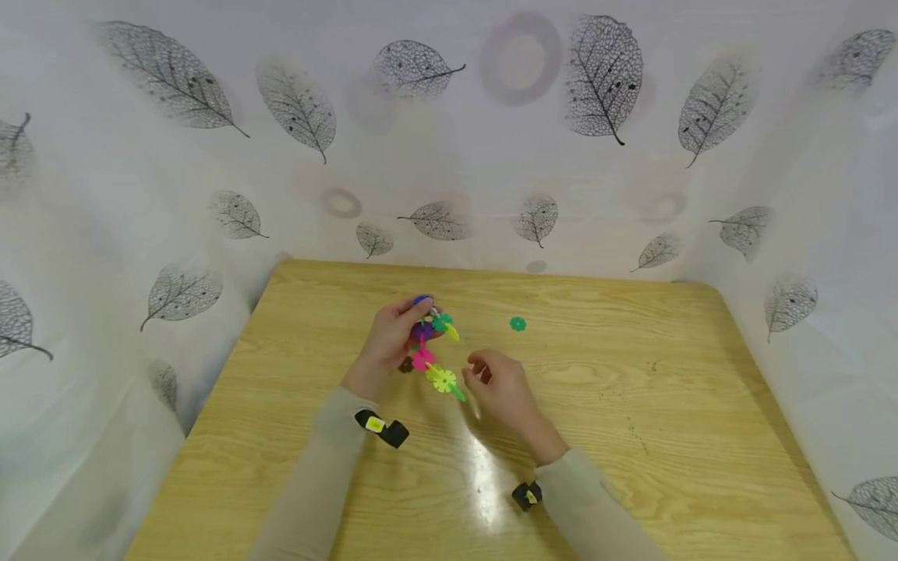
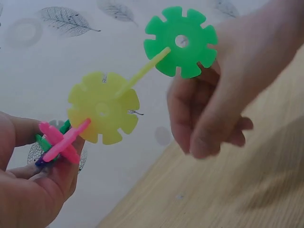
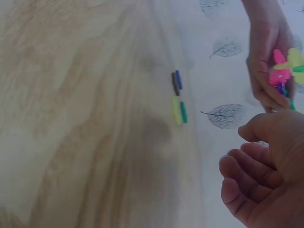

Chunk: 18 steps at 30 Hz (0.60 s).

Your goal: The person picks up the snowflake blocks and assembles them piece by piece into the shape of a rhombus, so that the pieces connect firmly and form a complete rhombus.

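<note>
Left hand grips multicoloured chain of plastic snowflake discs above wooden table; right hand loosely curled beside chain, holding nothing. Left wrist view alone resolves yellow disc and green disc; head view shows loose green disc.

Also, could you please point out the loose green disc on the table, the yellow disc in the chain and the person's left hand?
loose green disc point(image 1: 517, 324), head view, its centre.
yellow disc point(image 2: 103, 107), left wrist view, its flat face.
left hand point(image 1: 390, 340), head view, back of the hand.
</note>
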### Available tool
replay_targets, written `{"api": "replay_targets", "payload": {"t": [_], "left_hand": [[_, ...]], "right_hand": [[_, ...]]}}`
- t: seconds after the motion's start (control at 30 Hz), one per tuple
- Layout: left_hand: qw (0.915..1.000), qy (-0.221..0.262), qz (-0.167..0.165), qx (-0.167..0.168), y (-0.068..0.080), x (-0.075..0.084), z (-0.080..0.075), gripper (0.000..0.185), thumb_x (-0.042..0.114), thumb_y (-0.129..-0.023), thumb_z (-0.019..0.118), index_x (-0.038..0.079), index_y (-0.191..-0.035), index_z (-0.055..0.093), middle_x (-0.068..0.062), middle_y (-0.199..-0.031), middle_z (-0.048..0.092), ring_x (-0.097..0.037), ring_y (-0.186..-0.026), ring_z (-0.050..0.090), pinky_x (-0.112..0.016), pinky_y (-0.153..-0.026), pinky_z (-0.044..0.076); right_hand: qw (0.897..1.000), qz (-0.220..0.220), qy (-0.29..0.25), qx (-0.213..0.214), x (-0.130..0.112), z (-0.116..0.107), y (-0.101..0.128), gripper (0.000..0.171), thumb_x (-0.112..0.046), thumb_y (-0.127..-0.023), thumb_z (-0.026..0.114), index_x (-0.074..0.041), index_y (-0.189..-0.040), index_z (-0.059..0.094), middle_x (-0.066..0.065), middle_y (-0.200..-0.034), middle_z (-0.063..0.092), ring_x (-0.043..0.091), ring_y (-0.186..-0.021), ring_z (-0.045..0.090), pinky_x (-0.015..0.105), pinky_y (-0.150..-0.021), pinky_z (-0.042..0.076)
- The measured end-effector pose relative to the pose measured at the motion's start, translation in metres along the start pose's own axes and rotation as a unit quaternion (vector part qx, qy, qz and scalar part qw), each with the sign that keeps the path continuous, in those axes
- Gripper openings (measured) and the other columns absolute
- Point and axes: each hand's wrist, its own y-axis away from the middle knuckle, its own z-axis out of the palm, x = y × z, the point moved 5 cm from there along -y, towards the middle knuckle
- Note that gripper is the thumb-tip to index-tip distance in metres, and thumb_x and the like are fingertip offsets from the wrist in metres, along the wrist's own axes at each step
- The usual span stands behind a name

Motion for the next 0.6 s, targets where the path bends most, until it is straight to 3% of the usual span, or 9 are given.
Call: {"api": "replay_targets", "payload": {"t": [0.17,0.4,0.6], "left_hand": [[0.9999,0.014,-0.004,-0.008,0.002,0.005,-0.007,0.039,0.019,-0.100,0.061,-0.007,-0.129,0.056,-0.014,-0.108,0.069,-0.014,-0.084,0.072,-0.033,-0.081,0.062],[0.9998,0.018,-0.011,-0.004,0.002,0.004,-0.012,0.038,0.018,-0.101,0.060,-0.005,-0.130,0.056,-0.020,-0.115,0.064,-0.015,-0.086,0.071,-0.035,-0.083,0.061],[0.9998,0.016,-0.013,-0.002,0.004,0.003,-0.014,0.038,0.019,-0.101,0.059,-0.004,-0.130,0.056,-0.025,-0.122,0.061,-0.014,-0.085,0.072,-0.036,-0.084,0.061]], "right_hand": [[0.998,0.025,0.015,-0.049,0.007,0.024,-0.004,0.026,-0.013,-0.088,0.072,-0.001,-0.110,0.070,0.007,-0.088,0.067,0.013,-0.072,0.059,0.027,-0.063,0.054],[0.995,0.021,0.060,-0.079,0.016,0.053,-0.011,0.035,-0.009,-0.084,0.074,-0.005,-0.119,0.069,0.004,-0.092,0.067,0.017,-0.081,0.062,0.035,-0.074,0.056],[0.991,0.012,0.096,-0.090,0.014,0.062,-0.015,0.037,-0.008,-0.083,0.073,-0.010,-0.120,0.070,0.002,-0.090,0.064,0.016,-0.078,0.060,0.032,-0.068,0.054]]}}
